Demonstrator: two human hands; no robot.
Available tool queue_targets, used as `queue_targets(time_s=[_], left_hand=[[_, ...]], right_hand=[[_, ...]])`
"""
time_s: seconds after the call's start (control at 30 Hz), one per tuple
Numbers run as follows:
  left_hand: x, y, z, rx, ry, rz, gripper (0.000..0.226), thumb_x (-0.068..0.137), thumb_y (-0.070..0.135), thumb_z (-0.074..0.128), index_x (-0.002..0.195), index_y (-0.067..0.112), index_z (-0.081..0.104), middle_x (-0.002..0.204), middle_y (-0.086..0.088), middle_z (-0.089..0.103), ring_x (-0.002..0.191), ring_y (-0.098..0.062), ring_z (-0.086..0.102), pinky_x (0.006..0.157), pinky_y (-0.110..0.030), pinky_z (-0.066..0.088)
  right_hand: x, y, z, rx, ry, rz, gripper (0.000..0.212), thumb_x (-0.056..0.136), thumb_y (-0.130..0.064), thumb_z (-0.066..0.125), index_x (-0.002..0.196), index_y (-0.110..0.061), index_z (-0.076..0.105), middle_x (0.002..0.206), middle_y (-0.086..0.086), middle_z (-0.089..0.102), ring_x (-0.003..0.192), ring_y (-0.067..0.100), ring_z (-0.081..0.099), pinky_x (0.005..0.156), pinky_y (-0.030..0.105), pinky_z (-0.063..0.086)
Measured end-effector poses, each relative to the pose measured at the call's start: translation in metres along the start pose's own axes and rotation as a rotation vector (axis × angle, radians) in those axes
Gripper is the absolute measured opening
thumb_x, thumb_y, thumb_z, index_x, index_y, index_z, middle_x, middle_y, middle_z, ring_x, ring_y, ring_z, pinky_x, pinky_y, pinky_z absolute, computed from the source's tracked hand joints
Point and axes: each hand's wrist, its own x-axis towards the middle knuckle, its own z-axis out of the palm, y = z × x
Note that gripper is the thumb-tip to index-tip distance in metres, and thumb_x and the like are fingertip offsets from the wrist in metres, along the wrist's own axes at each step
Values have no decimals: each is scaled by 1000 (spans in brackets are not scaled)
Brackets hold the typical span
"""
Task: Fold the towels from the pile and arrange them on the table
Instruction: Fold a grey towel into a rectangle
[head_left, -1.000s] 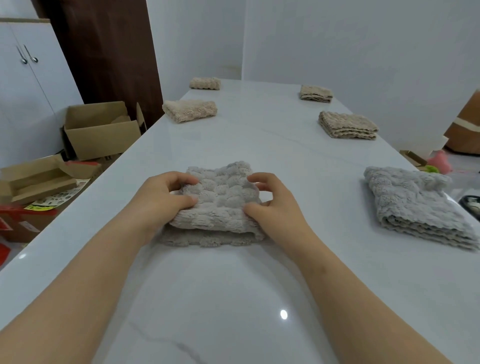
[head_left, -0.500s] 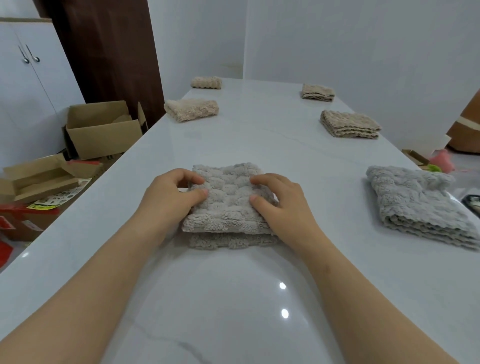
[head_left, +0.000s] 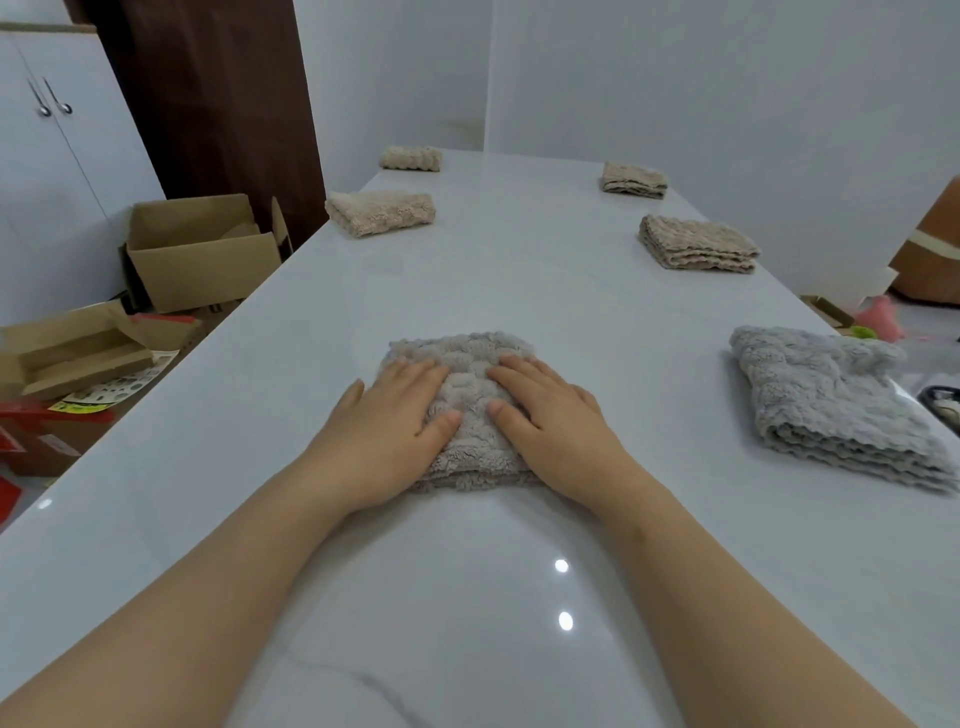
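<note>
White glossy table (head_left: 467, 649) fills the near view, and two bright glints are reflected in it between the forearms. Just beyond, the left hand (head_left: 387, 431) and right hand (head_left: 558, 431) are laid flat, side by side, on the folded grey towel (head_left: 467, 358). The fingers are straight and point away, and nothing is gripped. The towel lies mid-table, directly under both palms, with its thick layered edge turned toward the person. Its outline is roughly square, so neither hand is nearer. A plush, bumpy pile is shown, and the fold is judged complete and under pressing. The grey stack (head_left: 831, 410) lies well apart on the right hand's side, so that hand is better placed for it. Farther off, beige folded towels (head_left: 382, 212) are ranged along both edges.
</note>
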Motion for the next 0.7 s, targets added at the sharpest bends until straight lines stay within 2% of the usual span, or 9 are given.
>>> queue_targets(time_s=[0.07,0.2,0.43,0.6,0.7], left_hand=[[0,-3,4,42,-51,-23,56,96,46,22,147,27,11,157,11,6,143,-6,-1,114,-40,1],[2,-5,5,85,-55,-24,55,96,48,21,146,27,16,156,11,11,143,-8,2,115,-43,1],[4,-8,12,95,-3,0,54,95,47,24,144,26,23,154,8,18,142,-13,11,114,-44,12],[2,-7,15,29,129,15,54,92,51,28,140,26,33,151,7,27,140,-15,19,113,-41,18],[0,-5,11,-34,200,-103,61,83,61,41,136,31,37,148,2,29,134,-24,25,107,-39,23]], right_hand=[[0,2,2,17,-34,36,44,97,-36,33,141,-28,34,153,-15,22,141,3,11,110,30,9],[2,3,3,11,-67,61,45,98,-36,31,142,-28,34,153,-13,23,142,5,11,112,32,9],[3,3,5,34,-52,62,44,97,-36,33,141,-28,36,153,-13,24,141,5,12,113,33,8],[0,3,5,103,62,74,43,93,-37,44,135,-29,44,150,-10,31,138,11,23,111,32,15],[0,3,3,162,148,186,54,83,-43,56,134,-29,43,146,-2,35,132,22,30,104,32,23]])
